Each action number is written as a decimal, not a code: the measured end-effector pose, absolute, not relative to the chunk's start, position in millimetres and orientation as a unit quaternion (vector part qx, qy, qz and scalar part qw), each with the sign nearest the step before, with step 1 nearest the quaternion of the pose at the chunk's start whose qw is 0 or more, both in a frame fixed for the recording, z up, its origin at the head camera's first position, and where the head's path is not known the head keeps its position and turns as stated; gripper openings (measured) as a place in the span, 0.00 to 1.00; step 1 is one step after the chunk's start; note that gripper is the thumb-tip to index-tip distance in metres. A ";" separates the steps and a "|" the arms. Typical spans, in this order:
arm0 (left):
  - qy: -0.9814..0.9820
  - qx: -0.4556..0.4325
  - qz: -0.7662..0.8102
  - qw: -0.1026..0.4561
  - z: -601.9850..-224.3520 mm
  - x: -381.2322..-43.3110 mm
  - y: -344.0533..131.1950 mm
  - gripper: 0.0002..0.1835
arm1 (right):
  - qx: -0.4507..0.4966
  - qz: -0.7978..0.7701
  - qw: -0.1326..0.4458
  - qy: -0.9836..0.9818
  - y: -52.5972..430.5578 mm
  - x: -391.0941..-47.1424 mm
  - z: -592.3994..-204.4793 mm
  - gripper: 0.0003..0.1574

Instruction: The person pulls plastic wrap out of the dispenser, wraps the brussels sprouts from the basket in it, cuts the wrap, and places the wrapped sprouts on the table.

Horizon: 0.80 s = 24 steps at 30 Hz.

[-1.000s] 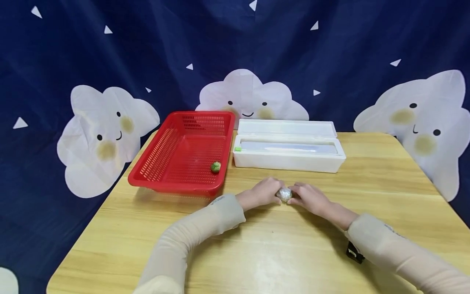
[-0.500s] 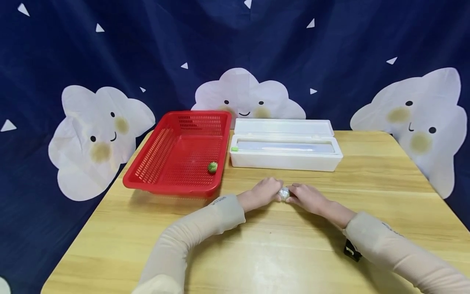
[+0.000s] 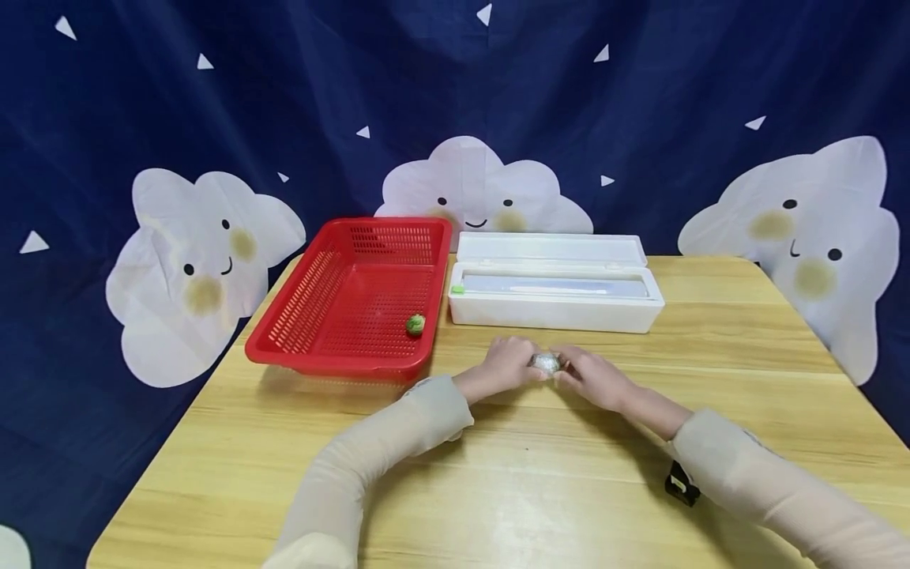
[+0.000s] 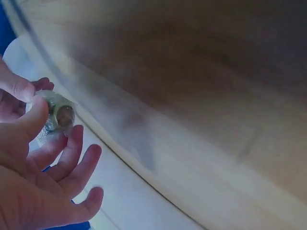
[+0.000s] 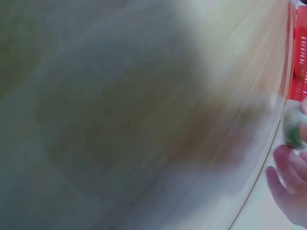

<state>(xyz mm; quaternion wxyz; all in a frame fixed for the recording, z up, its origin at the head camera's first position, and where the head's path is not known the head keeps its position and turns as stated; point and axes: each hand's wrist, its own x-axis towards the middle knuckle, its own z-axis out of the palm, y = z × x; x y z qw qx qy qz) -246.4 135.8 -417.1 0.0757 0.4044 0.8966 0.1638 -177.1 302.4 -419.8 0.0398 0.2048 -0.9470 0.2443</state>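
Both hands hold a small Brussels sprout wrapped in clear film (image 3: pixel 547 363) just above the table's middle. My left hand (image 3: pixel 509 363) pinches it from the left between thumb and fingers. My right hand (image 3: pixel 596 378) pinches the other side. Up close in the left wrist view, the wrapped sprout (image 4: pixel 61 115) shows a brown cut end through crinkled film; the left hand's (image 4: pixel 53 177) outer fingers are spread. At the right wrist view's edge, the sprout (image 5: pixel 291 129) and right hand (image 5: pixel 292 187) are partly cut off.
A red plastic basket (image 3: pixel 341 365) at the back left holds one green sprout (image 3: pixel 415 325). Right of it stands a long white cling film box (image 3: pixel 554 314), lid raised, with a green slider (image 3: pixel 458 290) at its left end. A dark cloud-print cloth (image 3: pixel 455 71) hangs behind the wooden table (image 3: pixel 526 490).
Both hands have shifted slightly away from me with the wrapped sprout, and its visible shape has changed between their fingers. The basket and box stay put; the head view sways a little.
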 end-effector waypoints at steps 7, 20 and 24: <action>0.814 0.293 0.438 0.244 -408.1 -252.5 127.3 0.12 | 0.176 0.319 0.113 -0.925 297.6 -173.9 -415.2 0.34; 0.620 0.169 0.611 0.462 -400.5 -244.2 122.6 0.22 | 0.200 0.316 0.248 -0.894 287.6 -168.0 -407.5 0.40; 0.612 0.168 0.617 0.465 -396.7 -239.2 121.3 0.22 | 0.219 0.303 0.261 -0.890 288.4 -167.0 -401.1 0.36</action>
